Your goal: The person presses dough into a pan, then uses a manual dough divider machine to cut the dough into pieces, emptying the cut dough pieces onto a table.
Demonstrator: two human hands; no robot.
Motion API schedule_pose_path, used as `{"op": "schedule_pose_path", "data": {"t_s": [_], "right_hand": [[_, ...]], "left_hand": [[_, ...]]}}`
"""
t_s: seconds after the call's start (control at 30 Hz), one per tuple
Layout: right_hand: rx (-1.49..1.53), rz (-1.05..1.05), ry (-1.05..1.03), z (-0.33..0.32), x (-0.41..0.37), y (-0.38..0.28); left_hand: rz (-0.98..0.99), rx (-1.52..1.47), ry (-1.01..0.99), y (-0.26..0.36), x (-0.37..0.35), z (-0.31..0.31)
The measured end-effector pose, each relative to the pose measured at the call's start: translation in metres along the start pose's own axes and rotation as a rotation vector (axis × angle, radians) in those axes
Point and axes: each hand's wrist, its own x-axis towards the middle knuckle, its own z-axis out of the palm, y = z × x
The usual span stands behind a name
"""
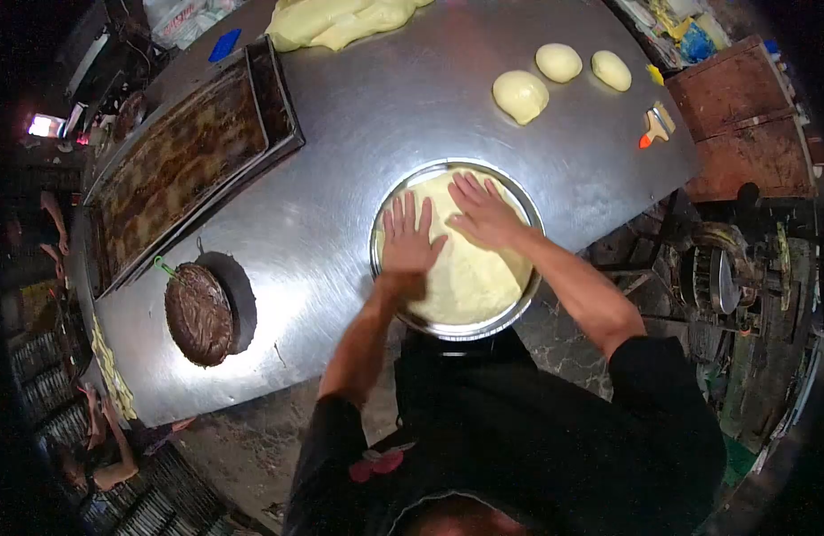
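So both your hands are flat on the dough [473, 281], which is spread out inside the round metal pan [451, 331]. Your left hand [407, 239] sits on the left part of the dough, right at the pan's left rim, palm down and fingers fanned out. Your right hand [483, 214] is just beside it toward the pan's far side, also palm down with the fingers spread. Neither hand is gripping anything, they're both open and pressing flat. The dough covers pretty much the whole bottom of the pan and reaches the wall most of the way round.

The pan sits on the steel table [358, 134], at the edge nearest your body. Past the pan, to the far right, there are three dough balls [520, 96] lying close together, and an orange-and-white scraper [655, 125] near them, right of the pan. Straight out beyond the pan, at the far end of the table, is a big lump of dough [336, 21], with a blue scraper [224, 45] to its left. Left of the pan you've got a long rectangular baking tray [184, 156] with a dark crusty inside, and nearer than that, well left of the pan, a dark crusted round pan [198, 314].
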Motion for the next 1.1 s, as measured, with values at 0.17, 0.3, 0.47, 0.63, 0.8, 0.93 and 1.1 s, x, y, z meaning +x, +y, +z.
{"op": "schedule_pose_path", "data": {"t_s": [0.17, 0.3, 0.47, 0.63, 0.8, 0.93, 1.1], "right_hand": [[-0.038, -0.155, 0.174, 0.018, 0.03, -0.021], [0.001, 0.029, -0.059, 0.003, 0.058, -0.067], [0.369, -0.329, -0.356, 0.036, 0.034, -0.106], [-0.05, -0.221, 0.061, 0.04, 0.032, -0.056], [-0.05, -0.171, 0.007, 0.036, 0.02, -0.047], [0.77, 0.07, -0.112, -0.022, 0.033, -0.04], [0.077, -0.045, 0.036, 0.016, 0.001, -0.018]], "left_hand": [[-0.392, -0.534, 0.028, -0.047, 0.022, -0.061], [-0.372, -0.499, 0.034, -0.08, 0.001, -0.022], [-0.361, -0.644, -0.158, -0.083, 0.001, -0.04], [-0.219, -0.583, 0.022, -0.096, -0.026, -0.018], [-0.368, -0.486, 0.085, -0.071, -0.062, -0.027], [-0.225, 0.192, 0.186, -0.025, -0.054, -0.033], [-0.011, 0.071, 0.01, -0.002, 0.003, -0.002]]}}
